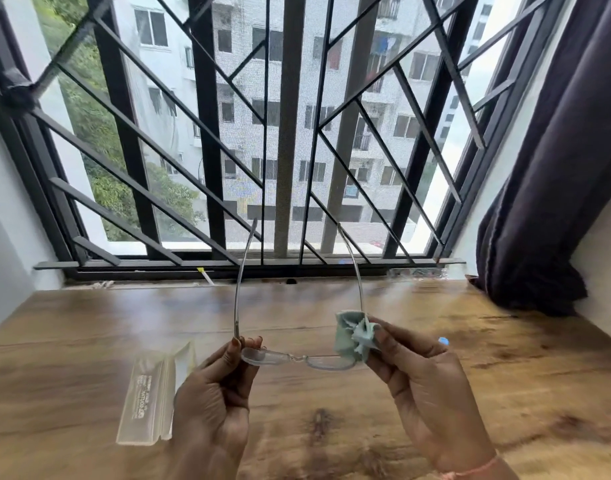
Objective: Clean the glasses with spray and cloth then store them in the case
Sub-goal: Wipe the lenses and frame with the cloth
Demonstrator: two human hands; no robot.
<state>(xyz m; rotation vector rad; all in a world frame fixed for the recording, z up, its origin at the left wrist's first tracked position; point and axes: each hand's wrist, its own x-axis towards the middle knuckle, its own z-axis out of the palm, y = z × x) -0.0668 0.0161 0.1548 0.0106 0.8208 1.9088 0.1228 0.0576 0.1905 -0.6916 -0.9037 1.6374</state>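
Observation:
I hold a pair of thin-framed glasses (297,358) above the wooden table (504,375), temples unfolded and pointing away toward the window. My left hand (214,393) pinches the frame's left corner by the hinge. My right hand (425,382) pinches a crumpled pale green cloth (354,336) around the right lens and hinge. A clear plastic glasses case (151,400) lies open on the table to the left of my left hand. No spray bottle is in view.
A barred window (283,133) with a dark sill runs along the table's far edge. A dark curtain (546,202) hangs at the right, bunched on the table's far right corner. White walls close in both sides.

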